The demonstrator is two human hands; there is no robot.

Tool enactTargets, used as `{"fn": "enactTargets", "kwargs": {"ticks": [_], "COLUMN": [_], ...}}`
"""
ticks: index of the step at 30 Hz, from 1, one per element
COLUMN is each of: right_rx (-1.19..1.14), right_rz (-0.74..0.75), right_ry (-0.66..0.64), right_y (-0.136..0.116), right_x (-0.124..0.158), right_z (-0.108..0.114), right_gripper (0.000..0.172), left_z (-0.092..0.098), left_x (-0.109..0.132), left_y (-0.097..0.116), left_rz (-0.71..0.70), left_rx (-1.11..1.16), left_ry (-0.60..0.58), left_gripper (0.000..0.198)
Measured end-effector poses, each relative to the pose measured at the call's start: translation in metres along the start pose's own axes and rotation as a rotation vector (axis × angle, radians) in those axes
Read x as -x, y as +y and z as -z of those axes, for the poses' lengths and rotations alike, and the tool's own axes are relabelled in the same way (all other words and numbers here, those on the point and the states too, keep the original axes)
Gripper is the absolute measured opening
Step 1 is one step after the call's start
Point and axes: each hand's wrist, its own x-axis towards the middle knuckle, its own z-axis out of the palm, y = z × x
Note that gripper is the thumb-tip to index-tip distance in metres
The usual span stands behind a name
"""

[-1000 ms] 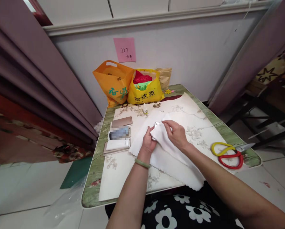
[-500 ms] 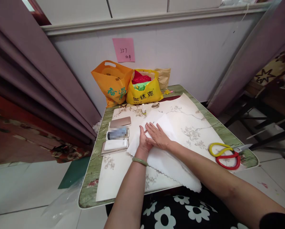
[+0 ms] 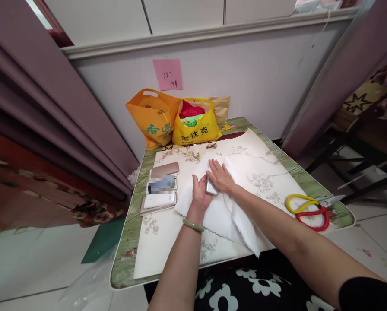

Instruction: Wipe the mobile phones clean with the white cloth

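Observation:
A white cloth [image 3: 219,220] with a scalloped edge lies on the floral sheet, its right part folded up in a ridge. On it is a small, flat, silver-edged object [image 3: 212,188], like the end of a phone, mostly covered by my right hand [image 3: 221,177]. That hand is open and flat, fingers stretched forward. My left hand [image 3: 201,192], with a green bangle [image 3: 193,224] on the wrist, rests on the cloth against the object's left side. Its thumb stands apart; its other fingers are partly hidden.
Several phones [image 3: 160,199] lie in a column on the left, one of them blurred out. Scissors [image 3: 308,211] with yellow and red handles lie at the right edge. A small bottle [image 3: 196,152], an orange bag [image 3: 153,116] and a yellow bag [image 3: 196,127] stand at the back.
My right hand has shifted right, away from my left, uncovering the silver-edged object between them. The cloth's right side has been pulled up into a fold.

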Motion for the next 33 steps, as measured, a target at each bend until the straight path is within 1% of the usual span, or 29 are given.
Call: {"fn": "enactTargets", "kwargs": {"ticks": [4, 7, 9, 11, 13, 15, 16, 18, 21, 25, 27, 30, 31, 33], "right_rx": [0.087, 0.136, 0.145, 0.112, 0.045, -0.031, -0.065, -0.123, -0.170, -0.189, -0.193, -0.159, -0.144, -0.129], "right_rz": [0.030, 0.103, 0.176, 0.224, 0.197, 0.119, 0.082, 0.049, 0.084, 0.131, 0.223, 0.449, 0.499, 0.533], "right_ry": [0.023, 0.061, 0.141, 0.264, 0.395, 0.483, 0.501, 0.494, 0.435, 0.416, 0.405, 0.336, 0.318, 0.308], "right_y": [-0.002, -0.007, -0.010, -0.012, -0.012, -0.011, -0.010, -0.008, -0.006, -0.006, -0.008, -0.011, -0.012, -0.013], "right_x": [0.020, 0.037, 0.047, 0.055, 0.059, 0.061, 0.061, 0.061, 0.060, 0.063, 0.066, 0.072, 0.073, 0.075], "right_z": [-0.003, -0.003, -0.001, 0.000, 0.002, 0.003, 0.003, 0.001, -0.002, -0.004, -0.003, 0.000, 0.002, 0.003], "right_gripper": [0.070, 0.071, 0.074, 0.076, 0.070, 0.054, 0.047, 0.038, 0.030, 0.028, 0.028, 0.029, 0.029, 0.030], "left_z": [0.003, 0.004, 0.005, 0.005, 0.003, 0.002, 0.001, -0.001, -0.002, -0.001, -0.001, -0.002, -0.002, -0.001], "left_x": [0.003, 0.004, 0.004, 0.004, 0.004, 0.004, 0.005, 0.006, 0.008, 0.011, 0.012, 0.013, 0.013, 0.013], "left_y": [0.002, 0.004, 0.004, 0.004, 0.003, 0.003, 0.002, 0.002, 0.001, 0.001, 0.002, 0.002, 0.002, 0.002], "left_rz": [0.018, 0.011, -0.001, -0.010, -0.015, -0.027, -0.033, -0.042, -0.050, -0.057, -0.060, -0.064, -0.068, -0.079], "left_rx": [-0.014, -0.013, -0.012, -0.011, 0.008, 0.037, 0.045, 0.046, 0.035, 0.037, 0.032, 0.017, 0.015, 0.016], "left_ry": [0.048, 0.020, 0.004, 0.029, 0.045, 0.040, 0.041, 0.056, 0.052, 0.044, 0.067, 0.131, 0.149, 0.161], "left_gripper": [0.067, 0.070, 0.069, 0.068, 0.068, 0.069, 0.069, 0.070, 0.070, 0.068, 0.065, 0.062, 0.062, 0.063]}}
